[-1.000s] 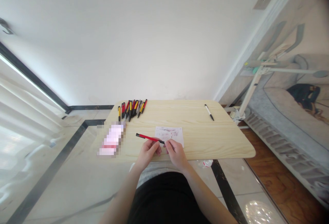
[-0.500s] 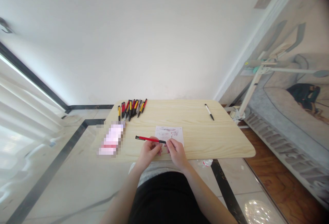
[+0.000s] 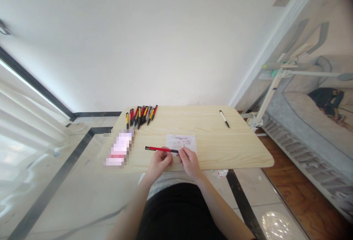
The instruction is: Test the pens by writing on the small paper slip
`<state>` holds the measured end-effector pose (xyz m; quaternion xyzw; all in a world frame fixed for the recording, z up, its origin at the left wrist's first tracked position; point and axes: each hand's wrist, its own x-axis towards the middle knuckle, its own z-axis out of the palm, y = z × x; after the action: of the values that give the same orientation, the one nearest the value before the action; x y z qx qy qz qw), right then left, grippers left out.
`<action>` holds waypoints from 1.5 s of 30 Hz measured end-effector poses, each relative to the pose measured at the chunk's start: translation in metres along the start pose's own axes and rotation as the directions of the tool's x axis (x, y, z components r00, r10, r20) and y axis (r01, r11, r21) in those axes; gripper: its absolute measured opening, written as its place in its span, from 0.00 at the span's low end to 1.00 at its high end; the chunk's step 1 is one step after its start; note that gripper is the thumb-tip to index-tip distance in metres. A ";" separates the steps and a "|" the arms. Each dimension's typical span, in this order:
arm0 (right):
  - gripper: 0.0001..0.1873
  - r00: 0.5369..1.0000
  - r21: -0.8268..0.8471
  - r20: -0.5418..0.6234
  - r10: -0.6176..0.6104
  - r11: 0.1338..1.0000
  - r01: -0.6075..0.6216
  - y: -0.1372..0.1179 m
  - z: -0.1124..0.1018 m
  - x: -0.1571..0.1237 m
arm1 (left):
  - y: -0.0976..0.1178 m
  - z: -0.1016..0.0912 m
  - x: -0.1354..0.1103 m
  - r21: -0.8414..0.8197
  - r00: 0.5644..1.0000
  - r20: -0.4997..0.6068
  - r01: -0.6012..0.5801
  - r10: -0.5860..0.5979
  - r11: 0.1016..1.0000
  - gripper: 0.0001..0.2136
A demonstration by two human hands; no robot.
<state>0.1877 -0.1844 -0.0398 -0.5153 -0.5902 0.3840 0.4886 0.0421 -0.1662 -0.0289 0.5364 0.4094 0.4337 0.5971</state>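
Observation:
Both my hands hold one red pen [image 3: 158, 149] with black ends, lying almost level just above the wooden table [image 3: 237, 148]. My left hand [image 3: 159, 163] grips its middle with curled fingers. My right hand [image 3: 189, 161] pinches its right, black end. Just behind my right hand lies a small white paper [image 3: 182, 141] with red scribbles on it.
A bunch of several red, yellow and black pens [image 3: 140, 115] lies at the table's far left. A single white pen [image 3: 224, 118] lies far right. A blurred pink-and-white object [image 3: 119, 149] sits at the left edge. A white stand [image 3: 268, 95] is on the floor to the right.
The red pen has tilted from a slant to nearly level, its left end dropping slightly. Both hands have kept their hold and hardly moved.

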 end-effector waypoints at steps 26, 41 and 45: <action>0.17 1.000 0.011 0.002 0.003 1.000 -0.003 0.003 0.001 0.000 | -0.002 0.001 0.000 0.023 0.997 -0.067 0.030 -0.029 0.999 0.07; 0.18 1.000 0.027 -0.003 0.024 0.999 -0.023 -0.001 0.001 0.000 | 0.005 0.002 -0.001 0.069 0.998 -0.061 0.015 -0.011 0.998 0.10; 0.19 0.999 0.023 -0.003 0.037 0.999 -0.037 -0.001 0.001 0.001 | 0.003 0.001 -0.001 0.062 0.998 -0.056 0.010 -0.006 0.998 0.09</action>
<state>0.1868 -0.1839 -0.0392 -0.5212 -0.5753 0.3990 0.4881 0.0420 -0.1674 -0.0256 0.5407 0.4413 0.4333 0.5702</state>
